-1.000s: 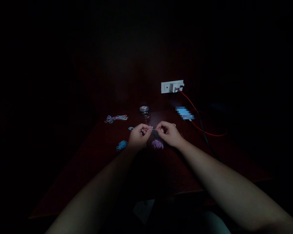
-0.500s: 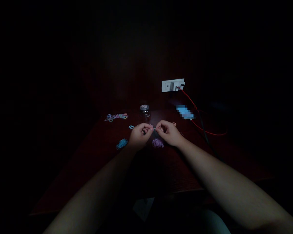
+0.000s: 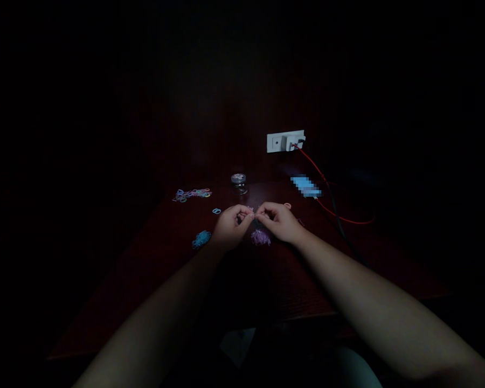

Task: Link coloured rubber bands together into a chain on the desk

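Near the middle of the dark red table [image 3: 145,280], my left hand [image 3: 233,225] and my right hand [image 3: 279,221] meet at the fingertips. Both are closed in a pinch, and whatever lies between the fingers is too small and dark to make out. A pile of purple bands [image 3: 261,237] lies just below the fingertips. To the left of my left hand is a pile of blue bands [image 3: 201,238], with a few light blue bands [image 3: 216,211] above it. Pinkish bands [image 3: 287,206] lie behind my right hand.
A small clear jar [image 3: 238,184] with a lid stands behind the hands. Mixed coloured bands [image 3: 192,194] are spread at the back left. At the back right, a blurred blue device [image 3: 305,186] joins a red cable [image 3: 339,216] from the wall socket [image 3: 285,141].
My fingertips have come closer together, and the thin pale strand that showed between them is no longer visible. The piles of bands have not moved.
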A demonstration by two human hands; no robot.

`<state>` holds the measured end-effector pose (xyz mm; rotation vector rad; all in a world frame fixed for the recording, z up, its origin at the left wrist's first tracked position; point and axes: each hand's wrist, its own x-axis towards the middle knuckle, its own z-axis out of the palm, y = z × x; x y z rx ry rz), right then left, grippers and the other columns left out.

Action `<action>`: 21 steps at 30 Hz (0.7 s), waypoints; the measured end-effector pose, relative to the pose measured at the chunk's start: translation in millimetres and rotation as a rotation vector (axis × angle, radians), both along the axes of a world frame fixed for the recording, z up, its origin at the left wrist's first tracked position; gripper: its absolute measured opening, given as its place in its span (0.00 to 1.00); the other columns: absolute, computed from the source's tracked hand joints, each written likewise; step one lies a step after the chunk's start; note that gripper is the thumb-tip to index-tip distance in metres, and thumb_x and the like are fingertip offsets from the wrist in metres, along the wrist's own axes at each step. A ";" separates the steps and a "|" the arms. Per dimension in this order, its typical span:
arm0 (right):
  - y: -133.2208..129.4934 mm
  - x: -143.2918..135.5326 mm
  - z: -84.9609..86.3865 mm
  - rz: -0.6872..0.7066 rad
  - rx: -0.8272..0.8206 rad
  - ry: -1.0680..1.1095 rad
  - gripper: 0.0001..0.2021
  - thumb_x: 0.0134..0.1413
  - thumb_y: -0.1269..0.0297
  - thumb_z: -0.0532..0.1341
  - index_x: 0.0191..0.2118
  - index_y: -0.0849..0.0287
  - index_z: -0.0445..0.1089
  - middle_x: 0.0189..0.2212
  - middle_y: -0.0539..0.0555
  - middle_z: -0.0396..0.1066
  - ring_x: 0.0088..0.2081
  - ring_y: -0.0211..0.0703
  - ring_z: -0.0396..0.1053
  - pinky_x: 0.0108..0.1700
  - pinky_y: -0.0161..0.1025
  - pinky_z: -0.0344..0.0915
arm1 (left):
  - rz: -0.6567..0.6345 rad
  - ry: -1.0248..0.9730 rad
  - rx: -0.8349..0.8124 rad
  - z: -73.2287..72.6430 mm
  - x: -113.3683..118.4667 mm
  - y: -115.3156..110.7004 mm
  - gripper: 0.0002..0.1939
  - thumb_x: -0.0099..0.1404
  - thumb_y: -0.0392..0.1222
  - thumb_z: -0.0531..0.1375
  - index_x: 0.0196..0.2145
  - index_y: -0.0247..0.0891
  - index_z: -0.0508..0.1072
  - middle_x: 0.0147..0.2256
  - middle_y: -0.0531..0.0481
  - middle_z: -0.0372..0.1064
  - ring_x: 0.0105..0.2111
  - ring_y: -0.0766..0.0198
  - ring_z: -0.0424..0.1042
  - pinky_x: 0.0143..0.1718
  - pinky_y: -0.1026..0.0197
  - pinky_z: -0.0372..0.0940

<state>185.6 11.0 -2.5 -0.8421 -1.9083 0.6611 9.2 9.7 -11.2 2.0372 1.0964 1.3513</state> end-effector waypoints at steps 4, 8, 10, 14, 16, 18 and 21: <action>-1.7 -0.6 1.8 0.005 -0.003 0.014 0.07 0.54 0.62 0.59 0.30 0.60 0.67 0.22 0.47 0.61 0.23 0.34 0.55 0.25 0.33 0.52 | -0.003 0.026 0.019 1.0 -0.3 -0.5 0.08 0.62 0.43 0.58 0.33 0.36 0.72 0.30 0.49 0.71 0.28 0.66 0.67 0.27 0.66 0.61; -4.3 -0.9 3.9 0.030 -0.024 0.024 0.07 0.53 0.62 0.59 0.31 0.60 0.67 0.21 0.46 0.60 0.22 0.34 0.53 0.24 0.32 0.52 | -0.009 0.017 0.017 0.6 0.0 -0.5 0.07 0.62 0.43 0.59 0.33 0.36 0.72 0.31 0.49 0.71 0.29 0.66 0.67 0.28 0.66 0.62; -5.0 -1.0 4.3 0.028 -0.009 0.017 0.07 0.54 0.62 0.58 0.30 0.60 0.67 0.21 0.47 0.60 0.23 0.34 0.54 0.25 0.33 0.52 | -0.009 0.015 0.017 0.4 0.2 -0.5 0.07 0.62 0.43 0.59 0.33 0.36 0.72 0.32 0.49 0.71 0.29 0.66 0.68 0.28 0.66 0.62; -5.0 -1.3 3.8 0.026 -0.009 0.017 0.07 0.54 0.63 0.58 0.29 0.60 0.66 0.20 0.46 0.58 0.22 0.34 0.53 0.25 0.33 0.53 | -0.009 0.029 0.026 1.1 0.3 -1.3 0.07 0.62 0.42 0.58 0.33 0.36 0.72 0.32 0.48 0.71 0.29 0.66 0.67 0.28 0.66 0.62; -4.9 -1.3 3.8 0.023 -0.008 0.022 0.07 0.54 0.63 0.58 0.29 0.60 0.66 0.20 0.46 0.58 0.22 0.34 0.53 0.25 0.33 0.52 | -0.009 0.034 0.028 1.8 0.5 -2.0 0.07 0.62 0.42 0.58 0.33 0.36 0.72 0.32 0.48 0.71 0.28 0.66 0.67 0.28 0.66 0.61; -5.1 -1.1 4.2 0.021 -0.002 0.022 0.07 0.54 0.63 0.59 0.29 0.59 0.66 0.20 0.46 0.58 0.22 0.35 0.54 0.26 0.33 0.52 | -0.010 0.025 0.023 2.7 0.8 -2.9 0.06 0.62 0.42 0.58 0.33 0.36 0.72 0.31 0.49 0.71 0.28 0.67 0.66 0.27 0.66 0.61; -6.0 -0.8 5.1 0.029 -0.008 0.008 0.07 0.54 0.62 0.59 0.29 0.59 0.65 0.20 0.46 0.57 0.23 0.35 0.54 0.26 0.33 0.52 | -0.008 -0.003 0.007 4.5 1.6 -4.8 0.06 0.61 0.42 0.59 0.31 0.36 0.71 0.29 0.50 0.69 0.26 0.68 0.64 0.26 0.67 0.59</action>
